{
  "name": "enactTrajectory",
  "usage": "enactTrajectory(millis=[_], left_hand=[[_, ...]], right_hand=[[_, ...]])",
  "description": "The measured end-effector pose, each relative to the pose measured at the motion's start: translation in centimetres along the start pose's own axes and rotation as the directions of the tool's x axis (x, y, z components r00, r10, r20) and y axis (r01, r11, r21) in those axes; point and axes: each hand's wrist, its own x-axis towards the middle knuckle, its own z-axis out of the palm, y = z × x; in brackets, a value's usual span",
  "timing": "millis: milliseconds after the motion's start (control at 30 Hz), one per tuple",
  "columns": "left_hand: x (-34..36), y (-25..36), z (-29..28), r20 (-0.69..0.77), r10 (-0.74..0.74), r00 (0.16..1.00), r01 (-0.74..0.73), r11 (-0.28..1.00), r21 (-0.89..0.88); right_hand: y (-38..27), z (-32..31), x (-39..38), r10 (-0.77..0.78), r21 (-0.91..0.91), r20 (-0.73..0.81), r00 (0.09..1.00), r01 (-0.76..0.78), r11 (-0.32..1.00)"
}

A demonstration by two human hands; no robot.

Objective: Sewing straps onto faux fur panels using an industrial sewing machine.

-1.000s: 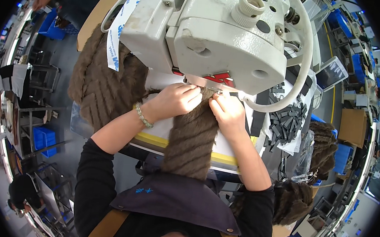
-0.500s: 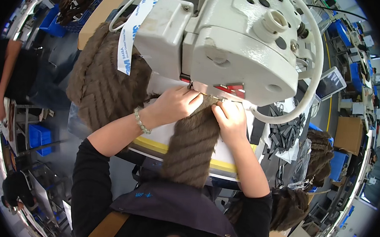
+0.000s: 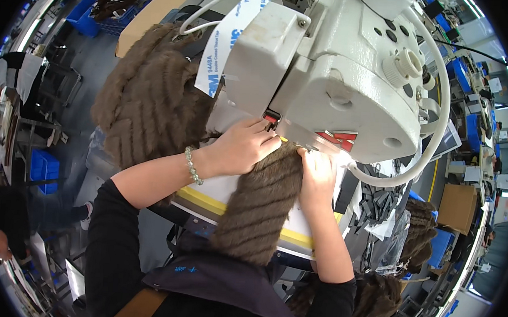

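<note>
A brown fur strip point(image 3: 259, 212) with diagonal ridges lies across the pale work surface point(image 3: 209, 198), its near end hanging over the front edge toward my apron. At its far end, right under the head of a white sewing machine point(image 3: 361, 101), my left hand point(image 3: 240, 148) has its fingers closed on the left corner. A beaded bracelet circles that wrist. My right hand point(image 3: 318, 178) pinches the strip's right far edge between thumb and fingers. The machine head partly hides both sets of fingertips, and the needle area cannot be made out.
A large ridged brown fur piece point(image 3: 152, 104) is heaped left of the machine. White printed tape point(image 3: 217, 56) hangs by the machine's left side. Black strips point(image 3: 381, 191) pile up at right, with more fur point(image 3: 419, 226) beyond. Another person point(image 3: 2, 223) is at far left.
My view has shifted, so the machine and my hands appear farther right and lower. Both hands keep hold of the strip's far end. The person at left appears lower in view.
</note>
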Motion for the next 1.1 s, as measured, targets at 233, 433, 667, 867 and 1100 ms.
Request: enactTrajectory(millis=[233,433,667,867,1100], left_hand=[[0.0,0.3,-0.5,0.03,0.044,0.999,-0.044,0.999,0.007],[0.0,0.5,-0.4,0.008,0.089,0.996,-0.089,0.995,0.05],[0.4,0.7,-0.1,-0.047,0.046,0.998,-0.041,0.995,0.087],[-0.1,0.9,-0.6,0.024,0.028,0.999,-0.031,0.985,0.167],[0.0,0.9,0.0,-0.035,0.038,0.999,-0.031,0.985,0.169]], right_hand=[[-0.2,-0.6,-0.1,-0.018,0.037,-0.007,1.0,0.018,0.999],[-0.3,-0.6,-0.3,-0.037,0.086,-0.041,0.998,0.04,0.995],[0.1,-0.4,-0.4,-0.071,0.0,-0.088,0.994,0.071,0.997],[0.3,-0.1,-0.5,-0.066,0.041,-0.102,0.993,0.071,0.997],[1.0,0.5,-0.5,-0.088,0.086,-0.17,0.981,0.104,0.991]])
